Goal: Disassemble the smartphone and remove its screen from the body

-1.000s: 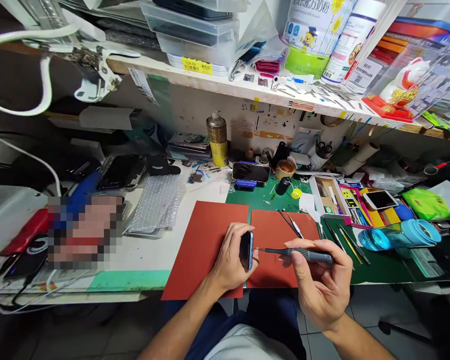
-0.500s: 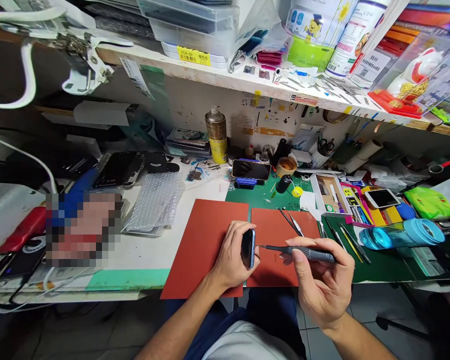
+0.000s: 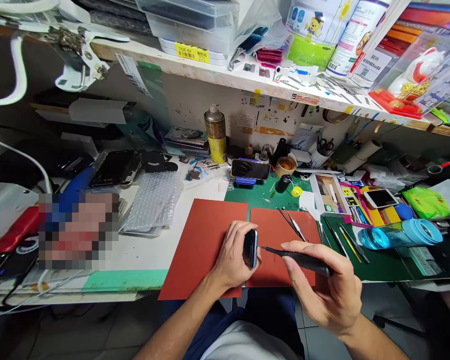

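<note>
- Smartphone [image 3: 250, 248], blue-edged and dark-screened, is held up on its side at the near middle of the bench, above the line where the left red-brown mat [image 3: 197, 245] and the right red-brown mat [image 3: 272, 227] meet.
- Left hand [image 3: 232, 255] is closed around the smartphone, fingers over its far end and back, so the blue edge faces right.
- Right hand [image 3: 330, 287] has a narrow grip on a dark precision screwdriver [image 3: 303, 261], pinched between thumb and fingers, its thin tip pointing left.
- That tip sits just beside the blue edge (whether it touches, I cannot tell).
- Progress, as a judgement: the work looks to be at an early point, since the screen seems seated in its frame and no part of the smartphone shows as lifted off.
- Screws at that edge are too small to make out, so how many are out or left cannot be told.
- Tweezers [image 3: 294, 226] lie on the far part of the right mat, apart from both hands (nobody is touching them).
</note>
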`<state>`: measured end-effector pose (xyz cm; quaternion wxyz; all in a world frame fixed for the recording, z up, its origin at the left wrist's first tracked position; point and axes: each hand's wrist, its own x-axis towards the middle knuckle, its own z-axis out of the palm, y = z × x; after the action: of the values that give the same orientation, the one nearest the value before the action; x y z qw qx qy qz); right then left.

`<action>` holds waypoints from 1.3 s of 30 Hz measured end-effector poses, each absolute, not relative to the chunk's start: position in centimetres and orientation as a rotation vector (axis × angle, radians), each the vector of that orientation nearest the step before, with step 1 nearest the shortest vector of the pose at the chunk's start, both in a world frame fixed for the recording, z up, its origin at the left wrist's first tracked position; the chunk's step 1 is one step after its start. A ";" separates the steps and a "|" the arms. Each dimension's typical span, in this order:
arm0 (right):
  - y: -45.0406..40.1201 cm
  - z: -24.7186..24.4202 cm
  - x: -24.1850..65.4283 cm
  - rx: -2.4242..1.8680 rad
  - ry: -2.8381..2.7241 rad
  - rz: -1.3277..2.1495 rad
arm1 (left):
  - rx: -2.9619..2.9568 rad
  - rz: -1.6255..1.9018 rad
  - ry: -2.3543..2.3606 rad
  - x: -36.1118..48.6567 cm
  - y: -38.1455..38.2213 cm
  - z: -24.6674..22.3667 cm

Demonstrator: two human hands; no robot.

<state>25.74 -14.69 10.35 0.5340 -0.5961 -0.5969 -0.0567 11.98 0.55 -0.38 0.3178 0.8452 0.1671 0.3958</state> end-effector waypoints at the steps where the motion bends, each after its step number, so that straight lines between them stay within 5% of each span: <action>1: -14.8 10.9 26.0 -1.440 -1.483 -0.124 | 2.224 1.042 0.437 12.0 0.5 -0.4; 39: -16.4 13.9 24.6 -1.548 -1.383 0.056 | 2.063 1.224 0.441 10.9 -1.1 -0.2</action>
<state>24.62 -16.45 13.91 0.5074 -0.6423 -0.5739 0.0234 10.88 -1.15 -0.24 0.3439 0.7943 0.1697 0.4713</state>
